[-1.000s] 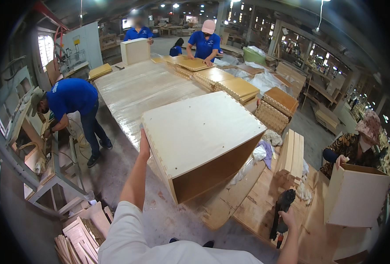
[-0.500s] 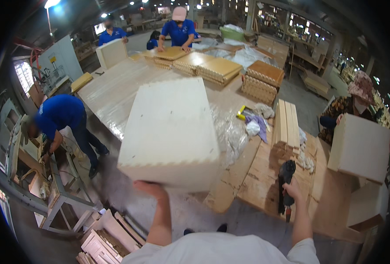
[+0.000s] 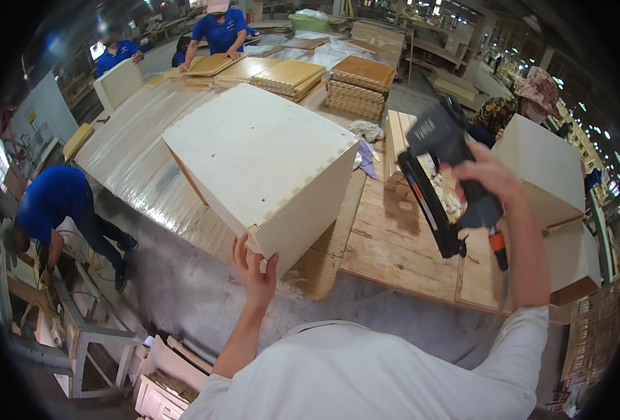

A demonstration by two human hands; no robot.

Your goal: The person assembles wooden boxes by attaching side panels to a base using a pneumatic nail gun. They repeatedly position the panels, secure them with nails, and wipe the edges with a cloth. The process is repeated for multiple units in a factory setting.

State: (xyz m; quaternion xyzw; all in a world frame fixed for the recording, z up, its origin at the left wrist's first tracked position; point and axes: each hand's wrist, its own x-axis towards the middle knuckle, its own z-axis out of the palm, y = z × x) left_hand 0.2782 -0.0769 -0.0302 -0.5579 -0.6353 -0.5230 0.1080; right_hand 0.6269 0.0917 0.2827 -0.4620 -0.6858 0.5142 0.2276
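Note:
A large pale plywood box (image 3: 257, 157) with toothed corner joints stands tilted on the work table (image 3: 131, 161), a gap showing under its left edge. At its nearest lower corner, my left hand (image 3: 255, 274) grips the edge, thumb on one face and fingers on the other. My right hand (image 3: 490, 178) is wrapped round the handle of a black pneumatic nail gun (image 3: 437, 134), raised above the wooden table top to the right of the box. An orange fitting (image 3: 497, 242) joins its hose at the handle's lower end.
Stacked yellow-brown panels (image 3: 282, 75) and a brown panel stack (image 3: 359, 84) sit at the back. Wood strips (image 3: 397, 133) and a purple cloth (image 3: 367, 159) lie right of the box. Co-workers stand left (image 3: 54, 199), behind and right, beside another pale box (image 3: 541, 168).
The box has turned and come to rest on the table. My left hand has shifted from its underside to its near corner. My right hand has lifted the nail gun off the table area.

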